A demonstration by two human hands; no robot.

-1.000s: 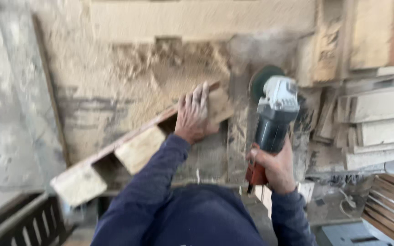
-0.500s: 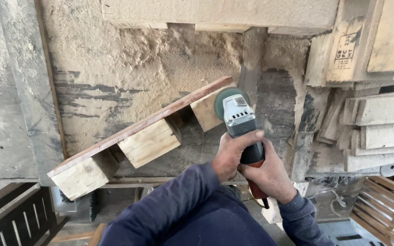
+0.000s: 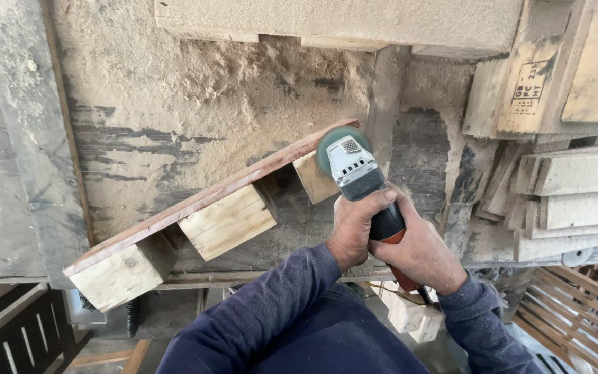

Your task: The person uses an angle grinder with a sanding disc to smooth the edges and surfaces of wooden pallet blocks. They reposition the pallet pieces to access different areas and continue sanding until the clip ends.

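Observation:
Both of my hands grip an angle grinder (image 3: 356, 172) with a grey head and a black and red body. My left hand (image 3: 356, 223) wraps the body near the head. My right hand (image 3: 420, 253) holds the rear handle. The grinder's round disc touches the right end of a wooden pallet piece (image 3: 195, 201), a reddish board standing on edge with three pale blocks under it. The piece lies on a sawdust-covered workbench (image 3: 174, 104). My dark blue sleeves fill the bottom of the view.
Stacked pale wooden planks (image 3: 576, 180) and boards (image 3: 541, 76) crowd the right side. A long block (image 3: 340, 21) lies across the top. A slatted wooden frame (image 3: 576, 312) sits at bottom right, a dark slatted piece (image 3: 15, 332) at bottom left.
My left hand left the pallet piece and joined my right hand on the grinder. The grinder moved left onto the piece's right end.

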